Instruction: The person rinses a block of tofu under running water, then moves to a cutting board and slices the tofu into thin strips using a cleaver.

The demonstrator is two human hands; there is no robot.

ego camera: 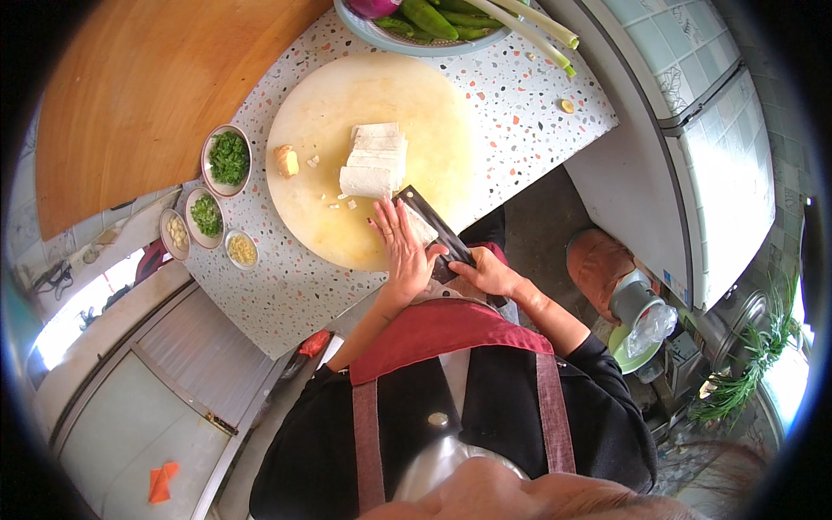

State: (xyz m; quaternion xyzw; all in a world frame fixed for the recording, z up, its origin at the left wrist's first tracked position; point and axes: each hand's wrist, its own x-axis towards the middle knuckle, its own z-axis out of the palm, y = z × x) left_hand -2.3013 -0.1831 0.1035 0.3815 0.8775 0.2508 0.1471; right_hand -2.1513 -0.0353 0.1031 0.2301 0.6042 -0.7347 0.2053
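Observation:
My right hand (489,272) grips a dark cleaver (443,226) at the near right of a round, pale cutting board (429,97). Flat and with straight fingers, my left hand (404,250) lies beside the blade, its thumb reaching over the metal. Between that hand and the cleaver a pale slab (421,227) shows, partly covered; it looks like tofu. Just beyond my left fingertips sits a stack of white slices (374,159), apparently tofu, overlapping in a row. A cut piece of ginger (286,161) and small pale scraps are at the board's left.
Left of the board stand bowls of chopped greens (229,159), chopped scallion (207,216), garlic (177,232) and minced yellow bits (242,249). A blue basket (416,47) of green peppers, with scallion stalks (546,39), is at the far edge. A refrigerator (721,162) stands right.

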